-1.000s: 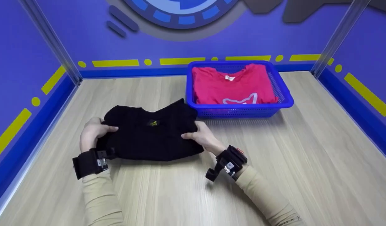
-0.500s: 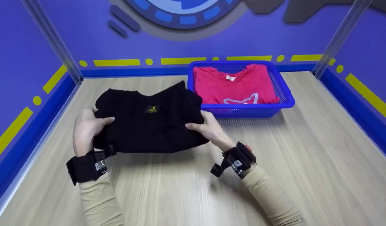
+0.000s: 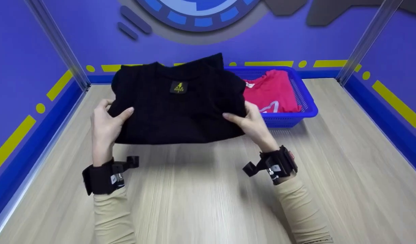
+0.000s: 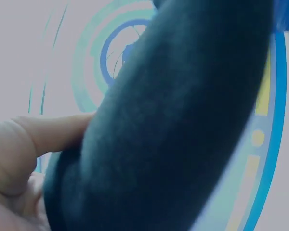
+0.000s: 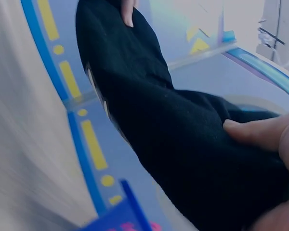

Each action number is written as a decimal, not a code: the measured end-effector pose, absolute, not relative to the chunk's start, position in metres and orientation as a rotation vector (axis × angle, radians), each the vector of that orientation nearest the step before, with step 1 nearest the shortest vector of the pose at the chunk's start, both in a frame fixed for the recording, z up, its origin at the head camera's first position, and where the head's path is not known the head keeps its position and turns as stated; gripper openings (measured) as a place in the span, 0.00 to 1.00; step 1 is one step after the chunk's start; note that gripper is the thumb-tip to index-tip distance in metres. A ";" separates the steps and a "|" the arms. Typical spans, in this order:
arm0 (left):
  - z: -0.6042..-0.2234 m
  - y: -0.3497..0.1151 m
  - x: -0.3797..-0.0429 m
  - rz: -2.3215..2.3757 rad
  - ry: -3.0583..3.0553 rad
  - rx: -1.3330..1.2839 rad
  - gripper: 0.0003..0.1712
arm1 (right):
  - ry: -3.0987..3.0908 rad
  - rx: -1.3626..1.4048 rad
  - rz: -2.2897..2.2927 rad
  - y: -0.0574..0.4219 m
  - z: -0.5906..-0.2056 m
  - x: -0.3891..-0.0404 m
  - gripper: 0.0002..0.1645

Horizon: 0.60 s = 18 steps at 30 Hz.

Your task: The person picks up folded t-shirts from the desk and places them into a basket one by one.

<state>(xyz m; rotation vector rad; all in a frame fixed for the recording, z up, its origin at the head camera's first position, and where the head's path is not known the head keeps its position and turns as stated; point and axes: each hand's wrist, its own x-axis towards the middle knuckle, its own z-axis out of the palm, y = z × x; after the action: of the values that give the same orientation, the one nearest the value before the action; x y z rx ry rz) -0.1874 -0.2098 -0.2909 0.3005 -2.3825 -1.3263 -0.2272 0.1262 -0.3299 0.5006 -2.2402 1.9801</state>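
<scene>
A folded black T-shirt with a yellow-printed neck label hangs in the air over the table, tilted up at its collar edge. My left hand grips its left side, thumb on the front and fingers behind. On the opposite side my right hand holds it the same way. Both wrist views show a thumb pressed on the black cloth; most fingers are hidden behind it. The shirt covers the left part of a blue plastic basket, where a folded red T-shirt with a pale print lies.
The basket stands on a wood-grain table near the back wall. Blue panels with yellow marks enclose the table at the back and both sides. Metal corner posts stand at the back left and back right.
Both hands have lifted the black T-shirt from low over the table, then moved it away from me and to the right. It now overlaps the basket in view. The basket has stayed put.
</scene>
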 end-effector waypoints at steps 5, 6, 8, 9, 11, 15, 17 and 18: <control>-0.296 -0.192 -0.194 -1.424 -2.186 0.160 0.21 | -2.205 0.488 1.900 0.147 -0.321 -0.230 0.21; -0.297 -0.188 -0.196 -1.444 -2.152 0.135 0.21 | -2.202 0.479 1.875 0.151 -0.320 -0.230 0.21; -0.300 -0.181 -0.200 -1.469 -2.093 0.091 0.20 | -2.190 0.465 1.844 0.159 -0.318 -0.231 0.21; -0.301 -0.178 -0.201 -1.481 -2.069 0.075 0.20 | -2.186 0.462 1.827 0.162 -0.317 -0.232 0.21; -0.304 -0.172 -0.205 -1.492 -2.039 0.054 0.20 | -2.183 0.454 1.803 0.169 -0.316 -0.233 0.20; -0.310 -0.160 -0.210 -1.500 -2.011 0.006 0.21 | -2.185 0.443 1.792 0.181 -0.313 -0.233 0.19; -0.314 -0.154 -0.212 -1.501 -1.998 -0.013 0.21 | -2.189 0.431 1.793 0.187 -0.312 -0.233 0.19; -0.315 -0.151 -0.213 -1.506 -1.990 -0.027 0.21 | -2.191 0.422 1.793 0.190 -0.312 -0.233 0.19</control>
<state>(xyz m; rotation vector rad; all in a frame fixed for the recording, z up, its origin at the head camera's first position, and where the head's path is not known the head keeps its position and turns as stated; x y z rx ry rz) -0.2133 -0.1512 -0.3152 -0.0267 -1.9904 -1.5058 -0.2328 0.1897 -0.3118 0.4221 -2.1909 1.7929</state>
